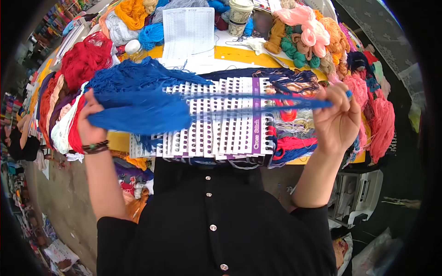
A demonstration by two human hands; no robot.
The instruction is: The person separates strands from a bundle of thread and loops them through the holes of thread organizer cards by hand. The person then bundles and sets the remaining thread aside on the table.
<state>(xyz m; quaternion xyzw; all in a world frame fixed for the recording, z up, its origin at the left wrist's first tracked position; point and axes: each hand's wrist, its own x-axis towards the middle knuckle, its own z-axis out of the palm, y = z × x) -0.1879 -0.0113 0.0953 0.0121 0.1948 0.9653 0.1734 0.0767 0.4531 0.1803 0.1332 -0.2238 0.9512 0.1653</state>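
Observation:
A thick hank of blue thread [142,110] hangs blurred in the air, its left end in my left hand [93,120]. Thin blue strands stretch from it across to my right hand [338,110], whose fingers pinch their far end. On one right finger is a blue ring or band. Beneath the strands lies an overlapping stack of white perforated cards [216,142], the rightmost with a purple "Cross Stitch" strip [256,124]. Another blue thread pile [138,71] rests behind the hank. Multicoloured threads [294,126] lie at the cards' right side.
A printed sheet [189,34], a patterned cup [240,18] and scissors [277,58] are at the back. Red yarn [87,60] lies back left, pink yarn [382,122] at the right edge. A person's arm [23,131] shows far left.

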